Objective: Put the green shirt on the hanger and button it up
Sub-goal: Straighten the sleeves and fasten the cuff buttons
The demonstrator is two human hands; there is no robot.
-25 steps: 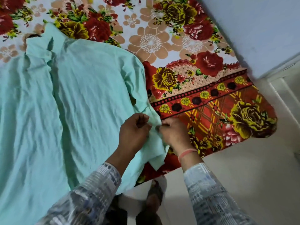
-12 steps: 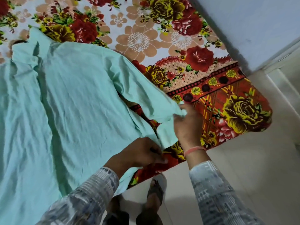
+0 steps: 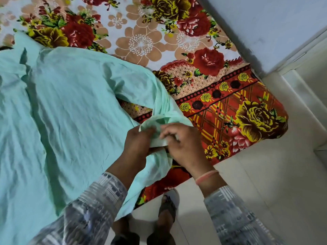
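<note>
Closest to the camera, two forearms in grey-and-white patterned cuffs reach forward. Below and between them a foot in a dark sandal stands on the pale floor. A pink band circles the right wrist.

The left hand and right hand meet almost knuckle to knuckle over the bed's near edge. Both have their fingers curled into the end of the shirt sleeve – the left grips the bunched cloth from below, and the right pinches a fold of it from above. Whether a button sits between the fingertips cannot be told, since the cloth hides it.

The green shirt lies spread flat to the left of the hands and beyond them, its body wrinkled, with the held sleeve running from the shoulder down to the fingers. Its hem hangs over the bed edge beneath the left forearm.

Under the shirt, and to the right of and beyond the hands, is a floral bedsheet – red and yellow roses with a checked border. Farthest off, past the right hand, rises a pale blue wall.
</note>
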